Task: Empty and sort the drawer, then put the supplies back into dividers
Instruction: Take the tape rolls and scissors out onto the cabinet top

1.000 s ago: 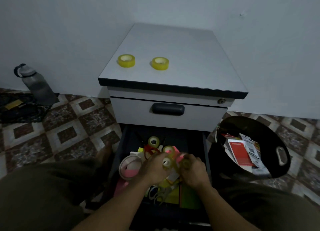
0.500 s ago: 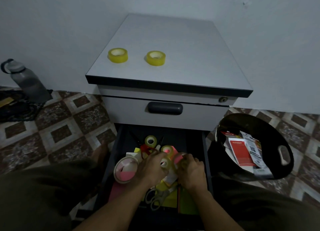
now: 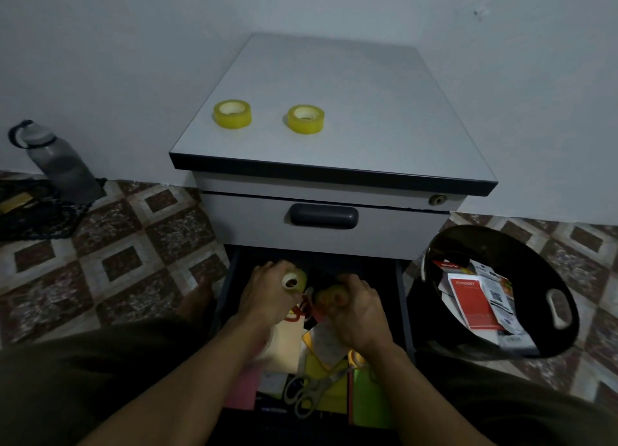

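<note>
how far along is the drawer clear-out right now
Early. Two yellow tape rolls already sit on the cabinet top. In hand: the left hand holds a third roll, the right hand grips a fourth roll. Left in the open drawer: scissors, coloured paper and more. No dividers show.
</note>
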The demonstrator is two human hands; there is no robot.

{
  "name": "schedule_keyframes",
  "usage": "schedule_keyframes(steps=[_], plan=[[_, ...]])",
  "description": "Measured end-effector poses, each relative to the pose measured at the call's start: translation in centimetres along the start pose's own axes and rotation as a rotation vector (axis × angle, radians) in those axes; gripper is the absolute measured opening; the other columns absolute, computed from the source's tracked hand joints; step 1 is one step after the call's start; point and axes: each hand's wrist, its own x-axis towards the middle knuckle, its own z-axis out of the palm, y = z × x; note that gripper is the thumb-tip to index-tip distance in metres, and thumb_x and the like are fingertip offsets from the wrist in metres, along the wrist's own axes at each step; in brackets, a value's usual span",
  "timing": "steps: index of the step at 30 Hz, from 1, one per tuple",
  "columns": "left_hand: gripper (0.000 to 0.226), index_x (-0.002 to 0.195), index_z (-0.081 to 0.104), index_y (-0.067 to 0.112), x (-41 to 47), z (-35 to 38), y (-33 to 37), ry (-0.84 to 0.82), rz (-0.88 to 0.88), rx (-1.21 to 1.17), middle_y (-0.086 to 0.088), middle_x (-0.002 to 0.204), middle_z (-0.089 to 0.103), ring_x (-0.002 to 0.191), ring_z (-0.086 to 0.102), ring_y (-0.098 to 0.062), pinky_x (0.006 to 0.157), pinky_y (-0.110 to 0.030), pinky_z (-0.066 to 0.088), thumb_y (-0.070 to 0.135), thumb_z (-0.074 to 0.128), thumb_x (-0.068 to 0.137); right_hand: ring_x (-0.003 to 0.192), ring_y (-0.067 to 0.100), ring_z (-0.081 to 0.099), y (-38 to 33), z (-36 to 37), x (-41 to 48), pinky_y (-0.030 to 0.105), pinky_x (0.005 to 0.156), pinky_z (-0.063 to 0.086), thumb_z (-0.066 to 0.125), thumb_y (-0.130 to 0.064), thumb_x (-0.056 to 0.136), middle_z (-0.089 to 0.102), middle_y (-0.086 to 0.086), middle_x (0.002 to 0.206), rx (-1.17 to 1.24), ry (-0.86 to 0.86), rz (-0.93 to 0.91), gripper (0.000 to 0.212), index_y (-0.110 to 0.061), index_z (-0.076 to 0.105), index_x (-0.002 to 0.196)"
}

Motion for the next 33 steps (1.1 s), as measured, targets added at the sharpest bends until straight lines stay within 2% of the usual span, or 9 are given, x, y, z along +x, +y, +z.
schedule_keyframes(steps=[4,9,13,16,20,22,27,30,33], plan=[[0.048,0.125,0.060,0.025,2.0,0.4,-0.3,-0.052,-0.013,0.008,-0.001,0.118,0.059,0.117,0.046,-0.023,0.095,-0.038,0.047,0.024,0.077,0.080,0.114,0.026,0.049,-0.4,0.8,1.3,0.046,0.088,0.051,0.068,-0.026,0.078,0.054,0.002,0.120,-0.010,-0.069,-0.005,0.055,-0.030,0.046,0.127],[0.052,0.129,0.060,0.027,3.5,1.1,-1.2,-0.126,0.000,-0.028,0.003,0.120,0.058,0.117,0.049,-0.019,0.095,-0.033,0.047,0.026,0.078,0.080,0.118,0.025,0.044,0.5,1.8,2.4,0.041,0.098,0.045,0.067,-0.034,0.082,0.052,0.003,0.126,-0.083,-0.119,-0.039,0.055,-0.025,0.047,0.133],[0.060,0.134,0.059,0.027,3.7,1.5,-1.9,-0.175,-0.007,-0.111,0.004,0.122,0.055,0.115,0.057,-0.019,0.096,-0.034,0.051,0.022,0.081,0.078,0.115,0.025,0.046,1.1,2.3,2.6,0.042,0.097,0.045,0.064,-0.046,0.081,0.053,0.002,0.124,-0.060,-0.111,-0.030,0.049,-0.027,0.051,0.125],[0.071,0.137,0.056,0.029,3.6,1.9,-2.2,-0.173,-0.011,-0.125,0.003,0.126,0.055,0.116,0.056,-0.018,0.098,-0.035,0.051,0.020,0.084,0.073,0.117,0.026,0.046,1.3,2.6,2.4,0.040,0.100,0.040,0.064,-0.045,0.081,0.052,0.003,0.125,-0.110,-0.131,-0.033,0.050,-0.026,0.051,0.125],[0.065,0.132,0.057,0.031,3.5,2.1,-2.2,-0.145,-0.027,-0.139,0.006,0.124,0.061,0.111,0.060,-0.016,0.093,-0.033,0.054,0.020,0.083,0.075,0.124,0.026,0.045,1.3,2.8,2.4,0.039,0.104,0.034,0.068,-0.042,0.080,0.051,0.001,0.132,-0.138,-0.150,-0.005,0.058,-0.026,0.045,0.132],[0.064,0.132,0.056,0.032,3.5,2.1,-2.2,-0.130,-0.030,-0.119,0.006,0.124,0.062,0.111,0.060,-0.016,0.092,-0.034,0.054,0.023,0.083,0.074,0.121,0.025,0.049,1.3,3.0,2.3,0.039,0.104,0.032,0.068,-0.044,0.081,0.053,0.000,0.130,-0.117,-0.130,-0.009,0.055,-0.027,0.046,0.129],[0.063,0.134,0.055,0.032,3.7,2.3,-1.9,-0.107,-0.039,-0.113,0.004,0.125,0.064,0.113,0.060,-0.018,0.093,-0.035,0.053,0.030,0.082,0.077,0.109,0.026,0.057,1.5,3.3,1.9,0.038,0.095,0.043,0.071,-0.041,0.076,0.057,-0.002,0.119,0.006,-0.091,0.004,0.049,-0.027,0.050,0.118],[0.059,0.131,0.055,0.036,3.8,2.4,-1.4,-0.054,-0.038,-0.021,0.005,0.122,0.065,0.115,0.060,-0.021,0.095,-0.041,0.052,0.037,0.080,0.078,0.105,0.027,0.059,1.7,3.5,1.8,0.041,0.092,0.048,0.072,-0.040,0.071,0.058,-0.003,0.117,0.052,-0.084,0.019,0.051,-0.030,0.047,0.115],[0.061,0.130,0.053,0.039,3.7,2.7,-1.1,-0.076,-0.074,-0.064,0.004,0.121,0.066,0.111,0.062,-0.023,0.088,-0.036,0.055,0.034,0.081,0.076,0.106,0.028,0.058,1.6,3.6,1.7,0.043,0.091,0.050,0.071,-0.041,0.070,0.057,-0.004,0.118,0.088,-0.089,0.038,0.053,-0.036,0.042,0.114]])
